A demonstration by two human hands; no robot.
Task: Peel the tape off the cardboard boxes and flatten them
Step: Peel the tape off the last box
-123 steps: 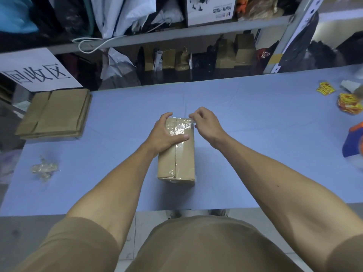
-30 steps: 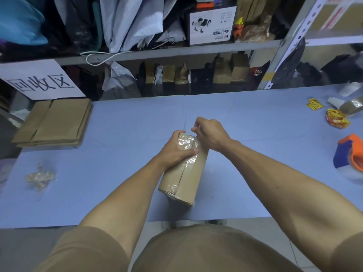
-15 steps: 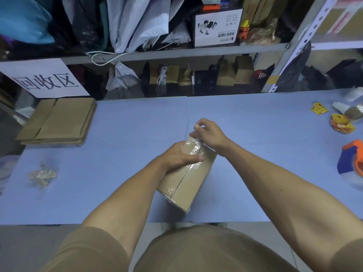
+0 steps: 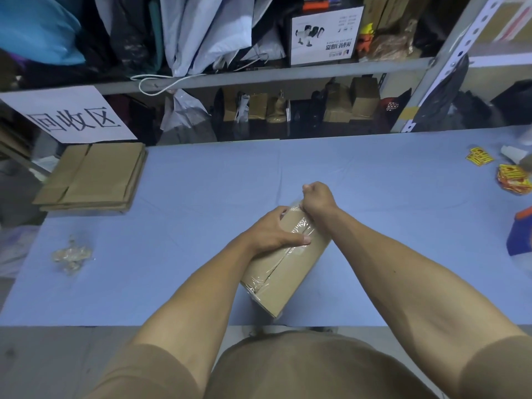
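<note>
A small brown cardboard box (image 4: 290, 279) lies on the blue table (image 4: 201, 197), turned diagonally, with clear tape (image 4: 269, 272) running along its top seam. My left hand (image 4: 273, 231) grips the box's far end, thumb laid across the top. My right hand (image 4: 316, 201) is at the box's far corner with its fingers curled, pinching the end of the tape there. The tape end itself is mostly hidden by my fingers.
A stack of flattened cardboard (image 4: 92, 178) lies at the table's far left under a white sign (image 4: 69, 118). A crumpled ball of tape (image 4: 72, 254) sits at left. A tape dispenser (image 4: 519, 236) and yellow-red labels (image 4: 514, 182) are at the right edge. Cluttered shelves stand behind.
The box has been turned from straight to diagonal, its near end swung left. My right hand's fingers have closed tighter at the far corner; my left hand keeps its grip.
</note>
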